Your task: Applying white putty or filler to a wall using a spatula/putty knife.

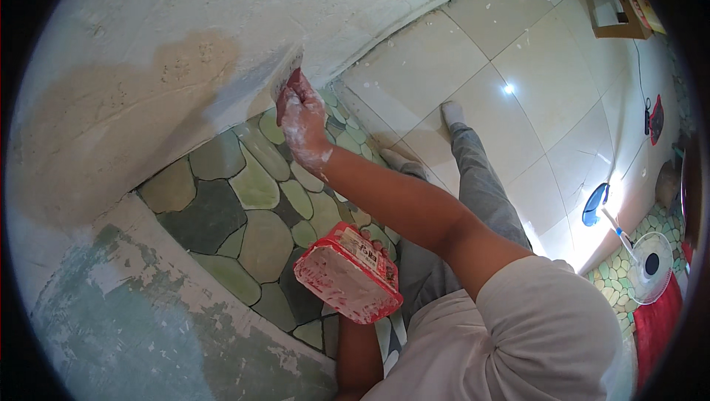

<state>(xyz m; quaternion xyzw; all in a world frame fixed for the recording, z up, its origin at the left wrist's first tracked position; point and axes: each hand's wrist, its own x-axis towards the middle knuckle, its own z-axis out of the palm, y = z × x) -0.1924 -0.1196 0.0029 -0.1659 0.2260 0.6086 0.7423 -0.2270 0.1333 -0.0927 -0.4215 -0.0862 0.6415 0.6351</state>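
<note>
My right hand (303, 121), smeared with white paste, grips a putty knife (287, 74). Its blade lies against the pale plastered wall (185, 1), near the wall's foot. Below and nearer to me, my left hand (379, 243) holds a red plastic tub (362, 257) from underneath and the far side, with only fingertips showing. White filler (344, 282) coats the inside of the tub and its rim. The tub is tilted with its mouth toward me. Damp-looking brownish patches (111, 120) mark the wall left of the knife.
Stone-patterned green flooring (262, 242) meets cream tiles (473, 90) where my feet rest. At lower left is a peeling green surface (118, 319). A bright lamp (595, 203), a fan (651, 264), a red cloth (657, 327) and a cardboard box (620, 27) stand at right.
</note>
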